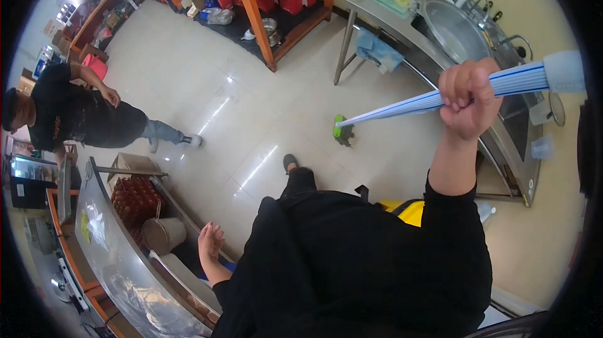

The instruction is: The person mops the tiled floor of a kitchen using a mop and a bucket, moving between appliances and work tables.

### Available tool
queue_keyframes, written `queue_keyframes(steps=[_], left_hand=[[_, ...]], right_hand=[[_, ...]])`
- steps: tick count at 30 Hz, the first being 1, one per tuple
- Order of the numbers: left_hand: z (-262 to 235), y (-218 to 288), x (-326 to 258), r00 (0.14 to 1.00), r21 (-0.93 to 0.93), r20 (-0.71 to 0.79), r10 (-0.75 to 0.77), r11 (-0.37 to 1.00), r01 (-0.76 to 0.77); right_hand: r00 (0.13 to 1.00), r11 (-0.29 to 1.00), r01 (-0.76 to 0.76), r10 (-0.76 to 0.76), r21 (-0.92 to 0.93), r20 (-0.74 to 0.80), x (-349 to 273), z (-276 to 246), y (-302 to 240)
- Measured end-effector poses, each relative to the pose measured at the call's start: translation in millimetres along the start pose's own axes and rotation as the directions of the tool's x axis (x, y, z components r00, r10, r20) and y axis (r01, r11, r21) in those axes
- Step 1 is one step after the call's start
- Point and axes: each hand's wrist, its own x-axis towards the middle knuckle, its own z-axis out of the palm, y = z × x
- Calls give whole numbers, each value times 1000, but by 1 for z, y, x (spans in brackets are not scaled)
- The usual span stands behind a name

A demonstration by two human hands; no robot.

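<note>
My right hand [470, 96] is wrapped around the white, blue-striped handle of a mop [402, 107], raised at the right. The handle slants down and away to a green mop head [340, 127] with dark strands, which lies on the shiny tiled floor [276, 112]. Low at the left, my left hand [211, 242] hangs beside the steel table, its fingers loosely bent and apart with nothing in them. My one visible dark shoe [289, 162] is on the floor, nearer to me than the mop head.
A steel sink counter [377, 14] runs along the right wall, a blue cloth [379, 51] hanging under it. An orange-framed table [264, 30] stands at the back. On the left are a steel table [119, 256], a shelf with egg trays [135, 203] and a bucket [164, 235], and another person [81, 112].
</note>
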Motion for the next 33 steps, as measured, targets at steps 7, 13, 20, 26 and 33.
queue_keyframes(steps=[7, 13, 20, 26, 33], left_hand=[[60, 137, 126, 991, 187, -62, 120, 977, -106], [176, 290, 189, 914, 346, 233, 332, 850, -397], [253, 354, 226, 922, 427, 270, 276, 824, -372], [278, 345, 255, 976, 253, 146, 160, 948, -194], [341, 330, 237, 992, 135, -44, 115, 985, -108]], right_hand=[[979, 995, 87, -95, -51, -182, 100, -33, 92], [879, 973, 153, -213, -171, -427, 154, -53, 155], [896, 990, 120, -140, -73, -421, 246, -95, 273], [804, 988, -83, -12, -133, -595, 360, -168, 456], [559, 88, -822, 309, -562, -769, 382, -271, 741]])
